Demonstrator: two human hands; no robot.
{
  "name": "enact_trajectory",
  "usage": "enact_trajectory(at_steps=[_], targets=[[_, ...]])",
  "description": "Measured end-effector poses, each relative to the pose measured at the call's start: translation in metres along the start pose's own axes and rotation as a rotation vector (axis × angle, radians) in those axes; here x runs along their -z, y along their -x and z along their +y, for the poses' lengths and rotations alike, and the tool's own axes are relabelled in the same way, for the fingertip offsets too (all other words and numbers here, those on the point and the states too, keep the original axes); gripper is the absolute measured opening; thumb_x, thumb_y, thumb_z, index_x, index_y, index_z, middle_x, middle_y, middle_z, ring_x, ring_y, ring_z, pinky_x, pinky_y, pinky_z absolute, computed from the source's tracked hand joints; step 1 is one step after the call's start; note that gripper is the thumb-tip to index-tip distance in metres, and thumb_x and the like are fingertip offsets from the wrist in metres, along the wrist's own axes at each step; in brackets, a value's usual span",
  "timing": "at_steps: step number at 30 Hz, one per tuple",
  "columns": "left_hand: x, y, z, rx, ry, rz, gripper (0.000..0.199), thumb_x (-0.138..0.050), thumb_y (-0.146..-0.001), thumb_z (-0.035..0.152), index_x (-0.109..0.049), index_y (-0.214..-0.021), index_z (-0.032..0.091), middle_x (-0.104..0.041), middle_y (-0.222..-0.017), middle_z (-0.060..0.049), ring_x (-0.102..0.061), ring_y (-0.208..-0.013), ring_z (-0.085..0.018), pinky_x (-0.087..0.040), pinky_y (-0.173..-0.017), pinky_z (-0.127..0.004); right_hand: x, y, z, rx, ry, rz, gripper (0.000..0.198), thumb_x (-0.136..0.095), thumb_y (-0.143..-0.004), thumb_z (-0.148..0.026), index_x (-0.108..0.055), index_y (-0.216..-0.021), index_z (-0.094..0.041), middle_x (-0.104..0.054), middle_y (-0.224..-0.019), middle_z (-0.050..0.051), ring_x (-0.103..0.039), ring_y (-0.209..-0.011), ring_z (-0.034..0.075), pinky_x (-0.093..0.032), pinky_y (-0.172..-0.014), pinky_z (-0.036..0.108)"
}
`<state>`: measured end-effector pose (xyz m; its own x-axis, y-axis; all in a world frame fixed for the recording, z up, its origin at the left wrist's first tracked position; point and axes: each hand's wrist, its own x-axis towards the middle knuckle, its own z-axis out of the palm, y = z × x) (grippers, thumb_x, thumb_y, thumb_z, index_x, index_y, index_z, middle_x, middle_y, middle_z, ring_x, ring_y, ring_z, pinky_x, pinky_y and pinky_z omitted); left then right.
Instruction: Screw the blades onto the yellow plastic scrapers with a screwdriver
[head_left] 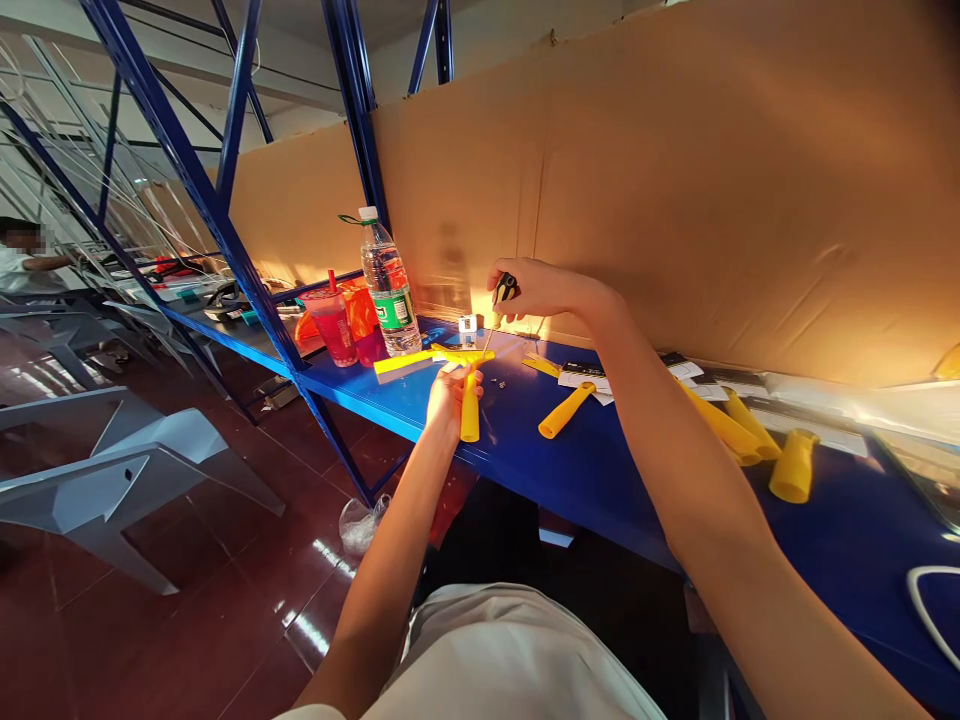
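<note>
My left hand [445,402] is closed around a yellow plastic handle [470,408] with a crosspiece at its top, held over the front of the blue table. In my right hand [525,288] is a screwdriver [507,290] with a black and yellow grip. Its thin shaft points down to the top of the yellow handle; whether the tip sits in a screw is too small to tell. Small metal screws [498,383] lie on the table just right of the handle. Another yellow handle [566,411] lies farther right, beside white papers.
A water bottle [390,290] and a red cup [332,325] stand at the left of the blue table [510,460]. More yellow tubes [793,466] lie at right. Cardboard [637,190] lines the back. A grey chair [150,480] and another person [34,262] are at left.
</note>
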<state>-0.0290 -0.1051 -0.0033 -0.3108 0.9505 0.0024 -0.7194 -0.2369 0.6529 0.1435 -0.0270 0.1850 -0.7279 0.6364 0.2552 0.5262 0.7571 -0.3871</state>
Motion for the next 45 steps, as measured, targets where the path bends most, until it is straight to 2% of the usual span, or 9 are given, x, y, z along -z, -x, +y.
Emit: enact_trajectory(at_steps=[3,8,16,22,25,30,34,41,45], targets=[[0.001,-0.001,-0.0001,0.011,-0.008,-0.005,0.022,-0.075,-0.085,0.004,-0.067,-0.1,0.018,-0.078,-0.101,-0.01,-0.066,-0.066,-0.013,-0.045,-0.051,-0.02,0.0004,0.0,-0.0003,0.031,-0.051,0.001,0.028,-0.081,-0.088,-0.025,-0.061,-0.107,-0.024,-0.072,-0.095,0.004,-0.072,-0.077,0.023,-0.046,-0.067,0.037],[0.0006,-0.0008,-0.0007,0.013,-0.005,0.004,0.028,-0.075,-0.083,0.003,-0.066,-0.106,0.018,-0.079,-0.103,-0.01,-0.067,-0.066,-0.013,-0.044,-0.052,-0.021,-0.0011,-0.0006,0.0027,0.032,-0.013,0.023,0.031,-0.084,-0.092,-0.038,-0.061,-0.108,-0.024,-0.072,-0.103,0.005,-0.071,-0.073,0.02,-0.043,-0.065,0.036],[0.0002,-0.0003,-0.0002,0.012,-0.024,0.009,0.033,-0.078,-0.083,0.003,-0.063,-0.108,0.02,-0.08,-0.1,-0.009,-0.068,-0.066,-0.013,-0.044,-0.052,-0.019,0.0013,0.0004,0.0055,0.0,-0.043,0.006,0.038,-0.083,-0.085,-0.023,-0.058,-0.114,-0.025,-0.073,-0.094,0.004,-0.071,-0.081,0.024,-0.044,-0.066,0.036],[-0.0007,0.0002,0.0004,0.018,0.0,0.007,0.029,-0.077,-0.084,0.003,-0.062,-0.102,0.02,-0.078,-0.099,-0.007,-0.068,-0.067,-0.013,-0.044,-0.052,-0.02,-0.0016,-0.0045,0.003,0.022,-0.065,0.051,0.033,-0.089,-0.087,-0.035,-0.062,-0.101,-0.023,-0.072,-0.099,0.005,-0.071,-0.071,0.02,-0.045,-0.066,0.036],[-0.0008,0.0005,0.0003,0.012,0.004,-0.004,0.028,-0.078,-0.084,0.003,-0.062,-0.1,0.02,-0.076,-0.099,-0.007,-0.066,-0.066,-0.012,-0.044,-0.052,-0.02,-0.0025,-0.0032,0.0014,0.01,-0.018,0.068,0.033,-0.086,-0.09,-0.04,-0.062,-0.106,-0.024,-0.072,-0.104,0.006,-0.069,-0.074,0.021,-0.045,-0.066,0.036],[0.0011,-0.0002,0.0009,0.01,-0.015,-0.042,0.024,-0.077,-0.084,0.004,-0.067,-0.101,0.018,-0.076,-0.097,-0.007,-0.065,-0.065,-0.012,-0.045,-0.053,-0.021,-0.0027,-0.0025,0.0042,-0.018,0.003,-0.005,0.047,-0.081,-0.087,-0.025,-0.055,-0.126,-0.027,-0.072,-0.092,0.002,-0.067,-0.082,0.025,-0.047,-0.068,0.037],[0.0017,-0.0013,0.0015,0.008,-0.021,-0.055,0.021,-0.075,-0.085,0.004,-0.069,-0.101,0.018,-0.078,-0.099,-0.008,-0.065,-0.066,-0.013,-0.046,-0.051,-0.021,-0.0029,-0.0039,0.006,0.02,-0.074,-0.002,0.044,-0.077,-0.085,-0.018,-0.053,-0.12,-0.025,-0.071,-0.1,0.003,-0.07,-0.081,0.023,-0.046,-0.064,0.035],[0.0005,-0.0026,0.0023,0.027,-0.022,-0.061,0.019,-0.078,-0.087,0.003,-0.07,-0.099,0.017,-0.078,-0.101,-0.01,-0.064,-0.063,-0.012,-0.045,-0.05,-0.02,-0.0007,-0.001,0.0021,0.044,-0.105,0.018,0.033,-0.085,-0.089,-0.031,-0.057,-0.104,-0.023,-0.07,-0.111,0.005,-0.07,-0.075,0.017,-0.048,-0.065,0.032],[0.001,-0.0033,0.0032,0.045,-0.03,-0.056,0.022,-0.078,-0.087,0.002,-0.069,-0.101,0.017,-0.079,-0.103,-0.01,-0.065,-0.065,-0.012,-0.045,-0.05,-0.02,0.0003,-0.0026,0.0094,0.061,-0.049,0.021,0.036,-0.083,-0.088,-0.03,-0.057,-0.112,-0.024,-0.07,-0.11,0.006,-0.07,-0.08,0.021,-0.047,-0.066,0.035]])
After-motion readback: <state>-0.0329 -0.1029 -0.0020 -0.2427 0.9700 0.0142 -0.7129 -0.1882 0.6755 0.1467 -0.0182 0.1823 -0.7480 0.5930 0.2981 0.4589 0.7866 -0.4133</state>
